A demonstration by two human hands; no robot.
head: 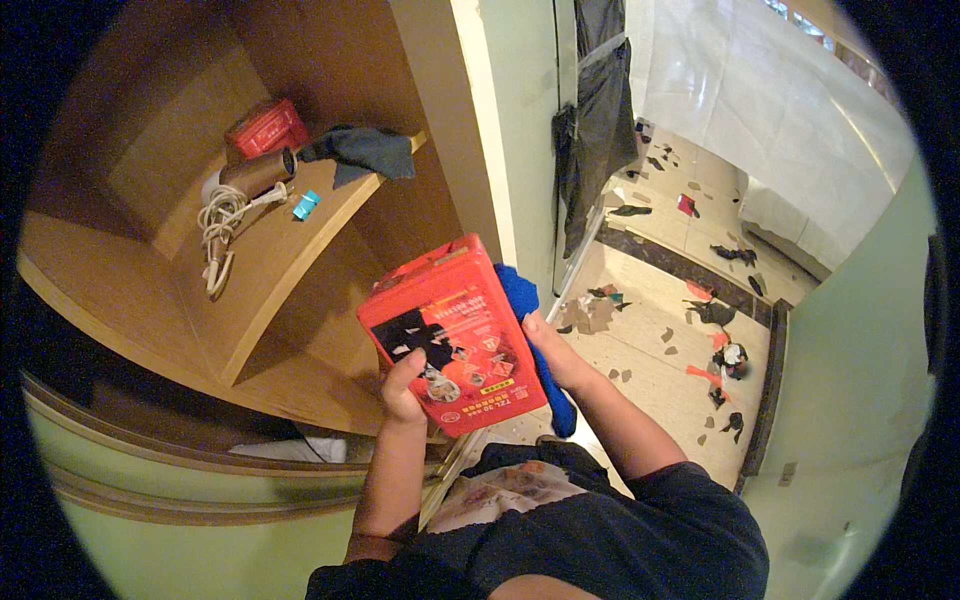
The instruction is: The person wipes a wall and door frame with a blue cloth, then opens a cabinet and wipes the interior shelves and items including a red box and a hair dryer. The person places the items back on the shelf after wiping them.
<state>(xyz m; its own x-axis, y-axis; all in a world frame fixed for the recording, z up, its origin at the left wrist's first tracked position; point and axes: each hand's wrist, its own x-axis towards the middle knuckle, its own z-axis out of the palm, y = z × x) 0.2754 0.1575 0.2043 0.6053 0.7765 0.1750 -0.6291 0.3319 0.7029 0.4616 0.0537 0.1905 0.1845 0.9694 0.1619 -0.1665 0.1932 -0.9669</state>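
Between my two hands is a large red box [457,337] with printed pictures and writing, tilted in front of the wooden cabinet. My left hand [406,386] grips its near left side, thumb over the printed face and fingers hidden beneath. At the right edge my right hand [553,349] holds the box together with a blue cloth [517,289], which hangs down along that side. On the cabinet shelf [300,247] lie a hair dryer [255,176] with its white cord [223,214] wound up, a smaller red box [268,129], a dark cloth [364,152] and a small turquoise item [306,205].
Scraps of cardboard [589,311] and dark and orange pieces litter the tiled floor [637,277]. Black plastic sheeting [596,142] hangs by the door frame. A white sheet [750,97] drapes beyond the doorway. A pale green wall [840,375] stands at right.
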